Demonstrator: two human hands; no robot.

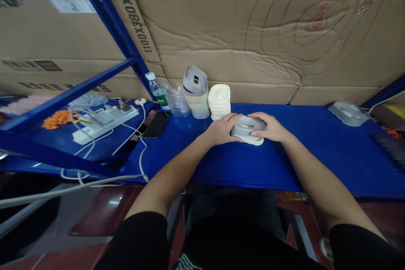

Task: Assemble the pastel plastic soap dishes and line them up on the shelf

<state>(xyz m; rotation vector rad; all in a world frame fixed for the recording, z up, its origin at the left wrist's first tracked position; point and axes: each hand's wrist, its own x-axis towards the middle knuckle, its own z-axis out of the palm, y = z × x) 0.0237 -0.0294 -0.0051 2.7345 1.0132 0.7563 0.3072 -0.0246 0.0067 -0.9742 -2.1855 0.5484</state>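
A grey oval piece [245, 125] with an opening in its top rests over a cream base [253, 140] on the blue table [240, 166]. My left hand [224, 128] grips its left side, fingers behind and thumb in front. On the right side my right hand [268, 127] holds the same piece, its thumb on the front edge. Just behind my left hand stands a stack of cream pieces [219, 100]. Beside that stack are nested grey, pink and green pieces [196, 93], the top one tilted.
Clear plastic cups [179, 102], a water bottle [158, 93] and a black phone [156, 125] lie to the left. Farther left are a power strip [104, 124], cables and orange pieces [57, 119]. A clear plastic item [349, 114] sits at the right rear.
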